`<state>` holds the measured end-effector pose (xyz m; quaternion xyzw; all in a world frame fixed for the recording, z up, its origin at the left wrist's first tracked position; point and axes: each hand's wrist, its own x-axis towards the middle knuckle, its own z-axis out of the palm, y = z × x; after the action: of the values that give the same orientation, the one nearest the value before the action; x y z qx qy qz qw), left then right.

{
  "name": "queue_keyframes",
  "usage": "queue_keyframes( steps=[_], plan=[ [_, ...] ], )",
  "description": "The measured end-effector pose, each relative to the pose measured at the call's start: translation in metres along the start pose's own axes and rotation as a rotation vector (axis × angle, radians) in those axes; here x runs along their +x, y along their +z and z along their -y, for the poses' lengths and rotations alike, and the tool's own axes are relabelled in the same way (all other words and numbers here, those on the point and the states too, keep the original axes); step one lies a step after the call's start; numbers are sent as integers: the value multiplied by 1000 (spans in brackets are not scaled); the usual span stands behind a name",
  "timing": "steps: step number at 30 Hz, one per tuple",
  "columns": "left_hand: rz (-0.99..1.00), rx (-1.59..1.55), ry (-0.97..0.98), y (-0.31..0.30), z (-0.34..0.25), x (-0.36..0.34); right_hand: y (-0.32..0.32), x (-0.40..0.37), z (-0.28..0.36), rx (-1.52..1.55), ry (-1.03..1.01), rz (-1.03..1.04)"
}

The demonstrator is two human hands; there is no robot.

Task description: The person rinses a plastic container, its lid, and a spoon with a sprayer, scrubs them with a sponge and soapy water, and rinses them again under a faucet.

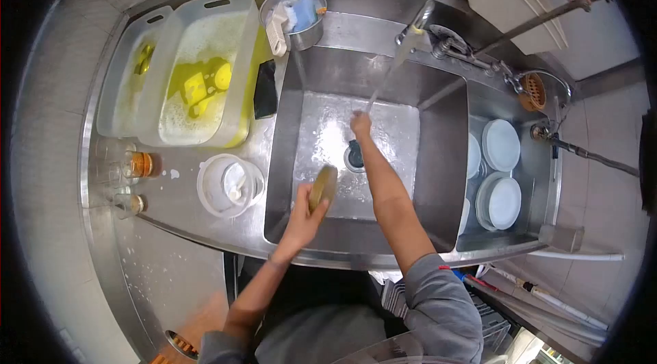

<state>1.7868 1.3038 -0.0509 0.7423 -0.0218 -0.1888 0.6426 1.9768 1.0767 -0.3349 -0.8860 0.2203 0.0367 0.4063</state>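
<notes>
Over the large steel sink (pixel 431 193), my left hand (pixel 302 219) grips a brownish-green, flat rounded object (pixel 323 188), tilted nearly on edge. My right hand (pixel 360 124) is under the thin stream of water that runs from the tap (pixel 419 25); its fingers are bunched, and what they hold, if anything, is too small to make out. Below and between the hands lies the dark drain (pixel 355 154) in the wet sink floor.
Left of the sink stand tubs of yellow-green liquid (pixel 243 8), a round white container (pixel 205 193) and glass jars (pixel 140 164). A metal pot (pixel 311 39) holds sponges behind. White plates (pixel 503 145) lie in the right basin (pixel 537 227).
</notes>
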Motion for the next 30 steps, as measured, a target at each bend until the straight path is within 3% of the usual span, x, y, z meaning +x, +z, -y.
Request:
queue_keyframes(
  steps=[2, 5, 7, 9, 10, 13, 16, 19, 23, 27, 28, 30],
  plan=[
    [9, 64, -66, -6, 0, -18, 23, -25, -28, -164, 338, 51],
    [5, 56, -167, -12, 11, -38, 46, -64, -49, -563, 446, -68],
    [34, 69, -232, -15, 14, -43, 35, -81, -40, -566, 365, 3],
    [32, 110, -140, -13, 16, -41, 43, -75, -66, -583, 312, 66],
    [31, 130, -95, -12, 15, -42, 37, -75, -60, -570, 276, -4],
    [91, 149, -207, -13, -4, -39, 19, -55, -56, -418, 302, -130],
    [108, 171, -251, -11, -24, -37, -2, -30, -36, -67, 315, -331],
    [-21, 183, 35, 3, -9, -20, -46, -26, 27, 76, 379, -374],
    [-114, 179, 110, 37, 29, 103, -93, -27, 83, -284, 328, 24],
    [-221, 303, -214, 71, 54, 222, -137, -37, 122, -569, -6, 291],
    [-210, 297, -258, 79, 50, 237, -150, -38, 123, -444, -4, 313],
    [-201, 270, -288, 93, 31, 252, -193, -60, 135, 1, 201, 333]
  ],
)
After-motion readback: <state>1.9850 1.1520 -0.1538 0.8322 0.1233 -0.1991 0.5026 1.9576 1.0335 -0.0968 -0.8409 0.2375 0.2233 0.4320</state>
